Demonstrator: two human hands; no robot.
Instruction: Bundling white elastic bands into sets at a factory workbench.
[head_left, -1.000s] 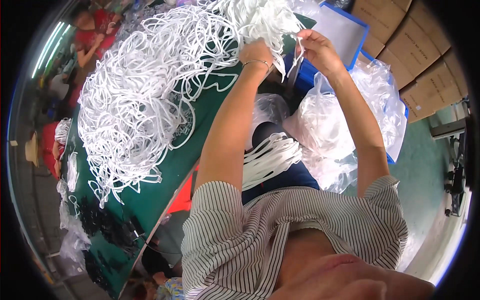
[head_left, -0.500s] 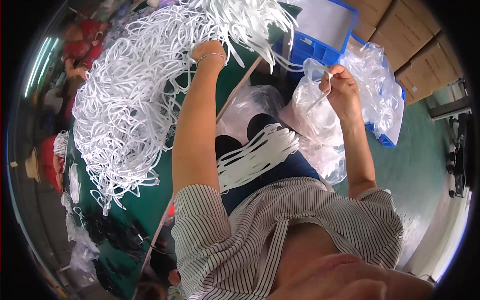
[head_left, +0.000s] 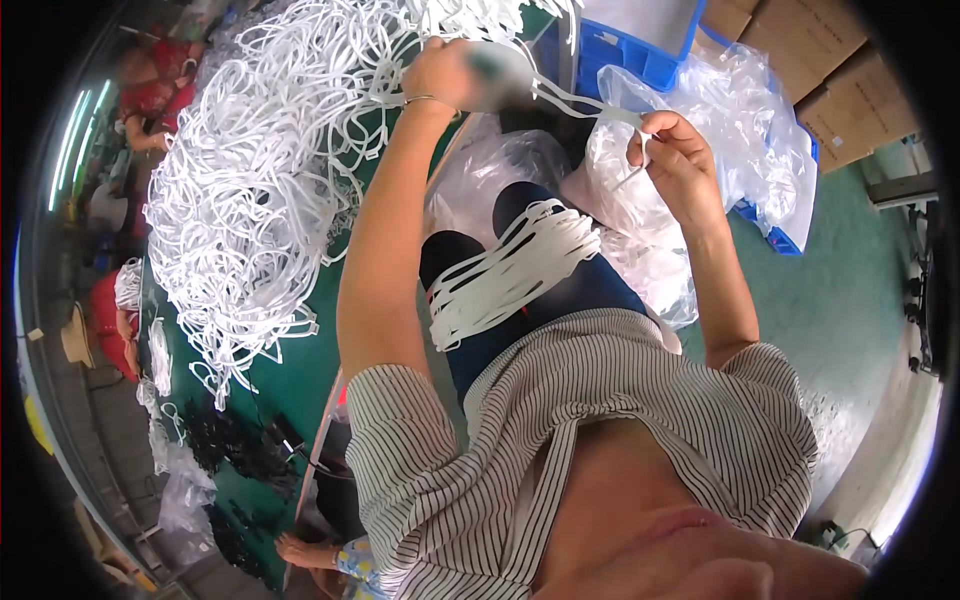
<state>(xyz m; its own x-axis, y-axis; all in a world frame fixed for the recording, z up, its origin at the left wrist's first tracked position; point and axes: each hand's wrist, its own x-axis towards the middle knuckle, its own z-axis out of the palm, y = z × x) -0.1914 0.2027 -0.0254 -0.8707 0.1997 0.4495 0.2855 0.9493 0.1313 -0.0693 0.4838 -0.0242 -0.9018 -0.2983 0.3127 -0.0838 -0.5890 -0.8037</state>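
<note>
As the left hand [head_left: 440,75] slides rightward over the green table [head_left: 300,388], grip too blurred to tell, the right hand [head_left: 672,158], right of it, keeps pinching a white strap [head_left: 618,114] running between them.

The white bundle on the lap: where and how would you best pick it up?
Probably grip the white bundle around its middle, from above, closing across the strands: it lies over the thighs with its top uncovered, strands running roughly side by side there, while looser loops at the ends might slip.
</note>
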